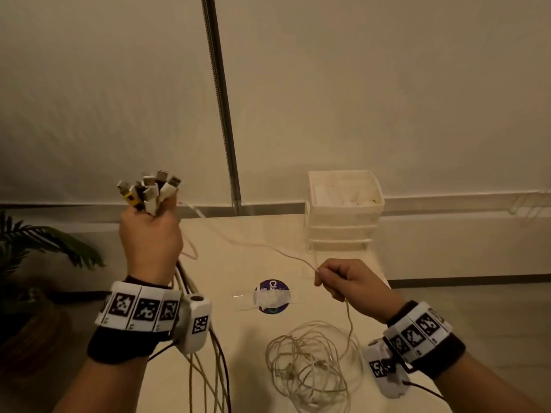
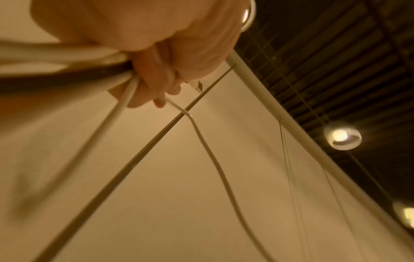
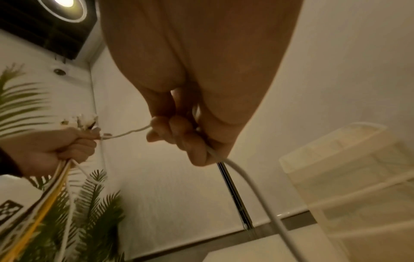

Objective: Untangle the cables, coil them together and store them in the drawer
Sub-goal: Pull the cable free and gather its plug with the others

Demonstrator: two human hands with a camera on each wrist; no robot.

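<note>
My left hand (image 1: 152, 234) is raised over the table's left edge and grips a bundle of cables, their plug ends (image 1: 150, 189) sticking up from the fist; the cords (image 1: 205, 368) hang down past my wrist. One thin white cable (image 1: 268, 248) runs from that fist across to my right hand (image 1: 351, 281), which pinches it above the table. Below that hand the cable drops into a loose tangled pile (image 1: 313, 362) on the table. In the right wrist view the white cable (image 3: 246, 179) passes through my curled fingers (image 3: 179, 134). In the left wrist view my fingers (image 2: 154, 83) wrap several cords.
A white plastic drawer unit (image 1: 343, 210) stands at the table's back right. A round purple sticker (image 1: 272, 296) marks the beige table (image 1: 238, 263). A potted palm (image 1: 38, 248) stands to the left. A metal pole (image 1: 222, 99) runs up the white wall behind.
</note>
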